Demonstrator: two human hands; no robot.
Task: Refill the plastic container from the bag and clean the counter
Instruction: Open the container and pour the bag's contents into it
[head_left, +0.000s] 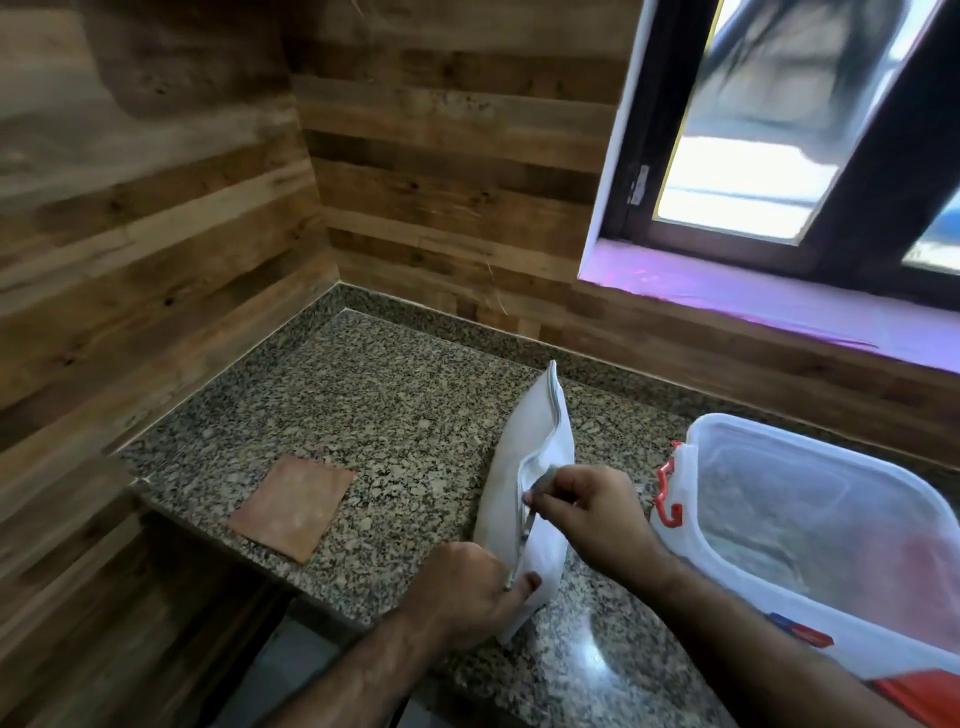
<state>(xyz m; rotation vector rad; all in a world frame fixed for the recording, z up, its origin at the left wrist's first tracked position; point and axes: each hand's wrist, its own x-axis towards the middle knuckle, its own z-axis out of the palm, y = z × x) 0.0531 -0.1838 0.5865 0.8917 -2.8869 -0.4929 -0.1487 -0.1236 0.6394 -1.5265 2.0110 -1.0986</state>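
White bag (524, 467) stood on the granite counter (363, 405) beside the plastic container (810, 525) — left hand (462, 587) pinched its near corner. Right hand (597, 514) gripped what looked like the zip pull. Brown cloth (293, 506) lay flat, well left.

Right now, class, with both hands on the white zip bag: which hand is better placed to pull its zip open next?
Probably the right hand: its fingertips already pinch the zip midway along the white zip bag. The left hand clamps the bag's near end on the granite counter, so it serves as the anchor.
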